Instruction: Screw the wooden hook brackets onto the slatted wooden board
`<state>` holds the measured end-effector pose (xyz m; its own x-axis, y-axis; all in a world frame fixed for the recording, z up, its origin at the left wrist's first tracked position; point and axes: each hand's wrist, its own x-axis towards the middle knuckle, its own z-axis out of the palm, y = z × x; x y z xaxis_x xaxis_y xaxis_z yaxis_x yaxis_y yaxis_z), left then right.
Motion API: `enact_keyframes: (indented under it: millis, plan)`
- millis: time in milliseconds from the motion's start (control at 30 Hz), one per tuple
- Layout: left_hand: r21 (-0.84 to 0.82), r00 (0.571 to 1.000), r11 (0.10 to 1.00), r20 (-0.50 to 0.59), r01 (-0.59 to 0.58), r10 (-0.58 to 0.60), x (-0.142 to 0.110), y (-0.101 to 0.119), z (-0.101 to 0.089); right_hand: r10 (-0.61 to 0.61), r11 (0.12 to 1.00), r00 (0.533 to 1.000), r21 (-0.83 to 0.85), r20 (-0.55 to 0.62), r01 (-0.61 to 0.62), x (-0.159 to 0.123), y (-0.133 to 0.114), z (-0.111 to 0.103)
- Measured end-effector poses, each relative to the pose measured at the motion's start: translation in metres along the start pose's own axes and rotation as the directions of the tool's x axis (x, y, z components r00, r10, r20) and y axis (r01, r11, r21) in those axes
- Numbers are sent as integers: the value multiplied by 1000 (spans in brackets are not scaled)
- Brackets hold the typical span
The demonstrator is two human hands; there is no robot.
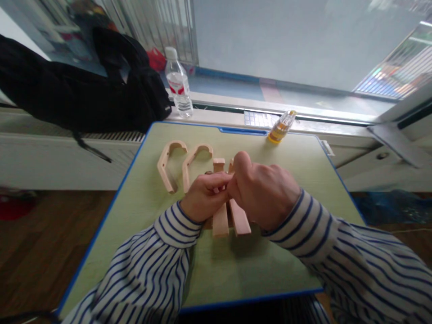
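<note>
My left hand (211, 193) is closed in a pinch over the wooden slats, its fingertips meeting those of my right hand. My right hand (265, 191) is curled into a fist with the thumb side up; whatever it grips is hidden. Beneath both hands lie a pale wooden slat (220, 222) and a second wooden slat (240, 219), side by side, their middles covered by my fingers. To the left, two curved, hook-shaped wooden pieces lie apart from my hands: an outer one (163, 163) and an inner one (186, 171).
The green tabletop (141, 243) has a blue edge. At its back right stands a tilted bottle of yellow liquid (281, 129). On the sill behind are a clear water bottle (178, 85) and a black bag (84, 94). A window fills the background.
</note>
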<state>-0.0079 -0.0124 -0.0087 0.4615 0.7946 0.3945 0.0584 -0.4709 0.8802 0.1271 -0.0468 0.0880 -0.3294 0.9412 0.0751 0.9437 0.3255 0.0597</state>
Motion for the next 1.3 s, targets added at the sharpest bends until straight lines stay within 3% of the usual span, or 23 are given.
enact_keyframes:
  millis: [133,267,400,467,600,767,900,1033,1300]
  plan:
    - [53,996,997,-59,64,-61,-6,-4,0,-33,998,999,44,9,33,0,2,-1]
    - [157,994,986,-94,62,-48,-7,-4,1,-93,994,994,63,64,89,1,8,-9]
    - [198,991,980,-128,0,26,-5,1,3,-244,970,952,65,186,236,7,19,-28]
    - [185,988,983,-147,-24,52,-4,3,3,-353,936,915,80,193,344,10,25,-39]
    - [154,985,988,-164,-21,46,-4,3,4,-402,911,886,1,230,413,15,29,-49]
    - [136,988,990,-148,-33,53,-4,1,2,-455,881,833,21,314,473,18,29,-40]
    - [175,989,982,-120,-67,89,-5,3,0,-462,878,834,22,303,478,19,28,-35]
    - [214,988,972,-104,-93,117,-6,3,1,-454,879,814,33,363,475,22,26,-35]
    - [228,992,971,-92,-67,91,-7,3,1,-496,861,832,18,249,508,18,28,-19]
